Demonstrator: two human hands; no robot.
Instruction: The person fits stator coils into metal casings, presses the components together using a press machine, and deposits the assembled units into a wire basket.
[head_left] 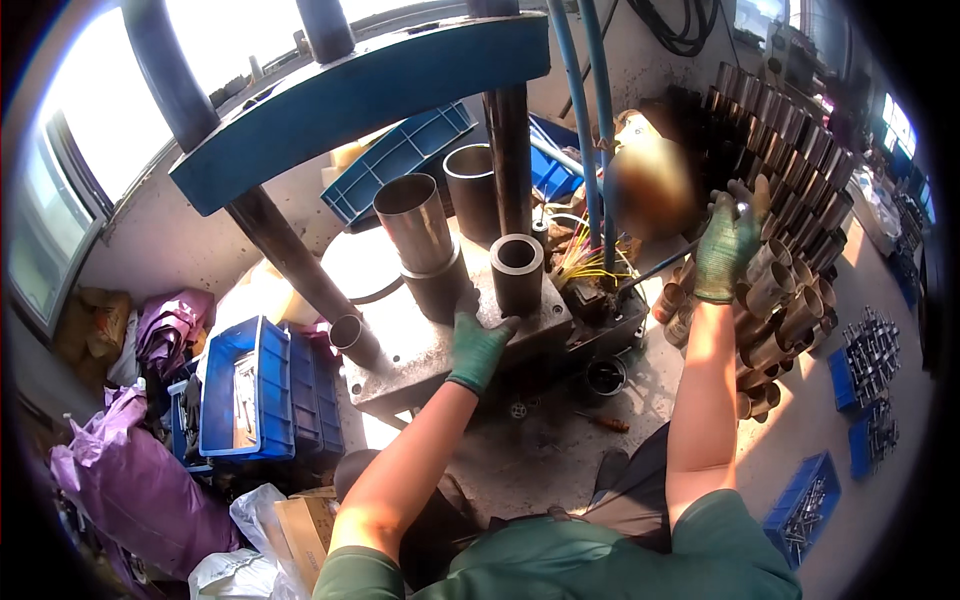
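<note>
Green shirt (pixel 560 560) closest, loaded worktop (pixel 412 350) beyond

At far left are two purple sacks, a large one (pixel 145 485) in front and a smaller one (pixel 178 322) behind. Beside them stand two blue crates; the nearer crate (pixel 245 390) holds pale items too small to count. One small cylinder (pixel 355 342) sits at the worktop's left corner, beneath one blue crossbeam (pixel 370 115) with two dark columns below it.

Further right, one shiny cylinder (pixel 412 222) stands upright on or in one dark cylinder (pixel 432 288); which, I cannot tell. One left hand (pixel 480 345), in a green glove, has fingers and thumb spread, its fingers against the dark cylinder's lower side; how firmly they press cannot be told. Just right of it, on the worktop, is one thick-walled cylinder (pixel 517 277), upright; one more dark-sided cylinder (pixel 471 195) stands behind.

Two blue hoses (pixel 605 130) hang right of the crossbeam, above yellow wires (pixel 590 262). One right hand (pixel 730 245), also gloved, is raised with fingers apart, visibly holding nothing, in front of stacked metal tubes (pixel 775 290), too many to count. At far right, three blue bins (pixel 808 500) of metal parts rest on the floor (pixel 720 520).
</note>
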